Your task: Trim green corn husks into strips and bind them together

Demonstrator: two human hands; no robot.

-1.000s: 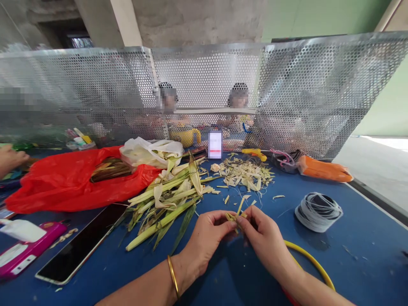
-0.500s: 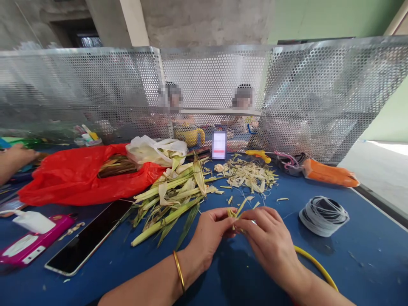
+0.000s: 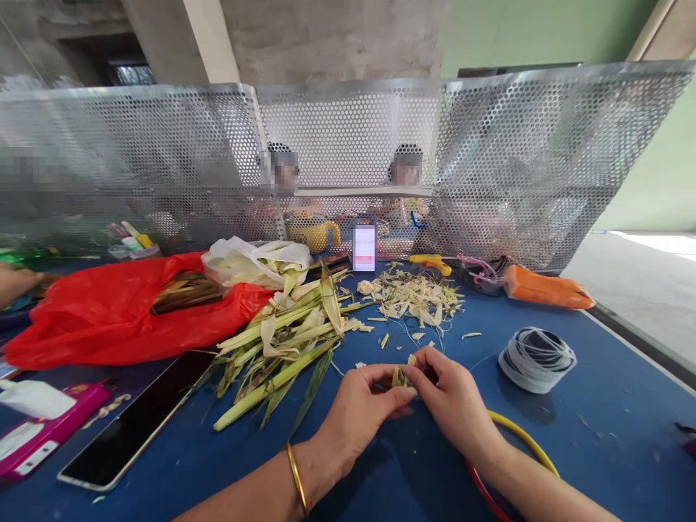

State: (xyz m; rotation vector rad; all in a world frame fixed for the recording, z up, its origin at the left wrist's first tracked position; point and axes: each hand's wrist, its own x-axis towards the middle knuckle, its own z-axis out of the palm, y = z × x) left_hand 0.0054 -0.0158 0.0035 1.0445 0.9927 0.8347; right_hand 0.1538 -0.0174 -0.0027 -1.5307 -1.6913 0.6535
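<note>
Both hands meet over the blue table around a small bundle of pale green-yellow husk strips [image 3: 401,377]. My left hand [image 3: 362,402], with a gold bangle at the wrist, pinches it from the left side. From the right, the fingertips of my right hand [image 3: 454,395] close on the same bundle. Its lower part is hidden by the fingers. Left of my hands lies a pile of long corn husks and leaves [image 3: 288,348]. Beyond them spreads a heap of short husk scraps [image 3: 418,296]. A coil of whitish cord [image 3: 537,360] sits right of my right hand.
A red plastic bag [image 3: 119,312], a white bag [image 3: 255,261], a black phone [image 3: 135,428] and a magenta power strip [image 3: 59,428] lie left. A lit phone [image 3: 364,248] stands by the perforated metal screen [image 3: 348,138]. An orange packet [image 3: 547,288] is far right. A co-worker's hand [image 3: 16,283] shows at far left.
My right hand has shifted its grip and its fingers have curled closer round the husk bundle. A loose strip sticking up no longer shows. The whole view has shifted slightly.
</note>
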